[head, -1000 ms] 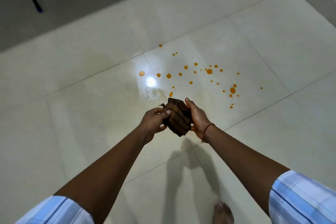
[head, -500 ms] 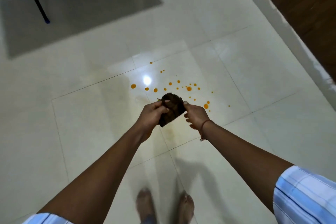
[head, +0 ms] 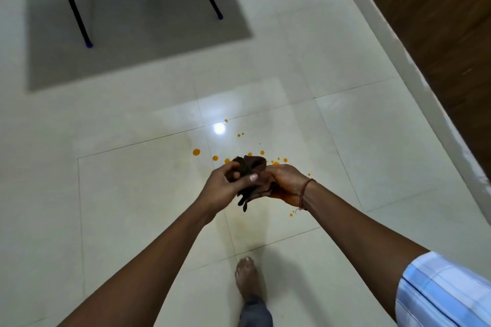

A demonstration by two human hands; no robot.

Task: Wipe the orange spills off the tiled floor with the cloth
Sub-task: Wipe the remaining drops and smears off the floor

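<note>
Pale glossy tiles make up the floor (head: 132,194), with a grey mat (head: 132,34) and black chair legs (head: 75,8) far ahead. One bare foot (head: 248,277) stands near the bottom. Both arms reach forward: left hand (head: 223,188) and right hand (head: 284,183) are each closed around a bunched dark cloth (head: 251,178), held in the air. Orange spills (head: 196,152) dot the tiles beyond and under the hands.
</note>
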